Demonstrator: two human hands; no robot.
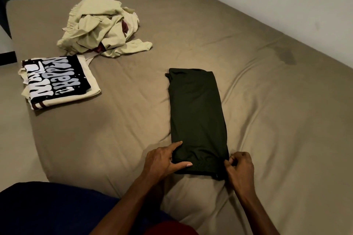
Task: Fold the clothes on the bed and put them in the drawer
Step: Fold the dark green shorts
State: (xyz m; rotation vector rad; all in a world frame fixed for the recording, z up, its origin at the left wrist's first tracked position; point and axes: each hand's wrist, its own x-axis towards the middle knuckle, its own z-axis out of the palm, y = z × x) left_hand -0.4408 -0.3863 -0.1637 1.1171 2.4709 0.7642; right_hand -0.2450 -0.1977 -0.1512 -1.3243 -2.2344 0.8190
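- The left hand point(162, 160) grips the near left corner of the dark green garment point(196, 118): the thumb lies on top of the cloth, the forefinger is stretched along the left edge, and the other fingers seem to be tucked under the hem.
- The right hand point(239, 168) has its fingers curled and pinches the near right corner of the same garment.
- The garment lies flat on the bed point(267, 101) as a long narrow strip, already folded lengthwise. Its long axis runs straight away from the person, and both hands are at the near short end, one at each corner.
- In my judgement the next move is to lift this near end and carry it forward over the far end. Both hands are equally close, so they should rise together to keep the edges in line.
- Further left, a folded shirt with large white letters point(59, 80) rests near the bed's edge, well apart from the green garment.
- Behind it, a crumpled pile of pale clothes point(99, 28) is not folded yet.
- No drawer is in view.
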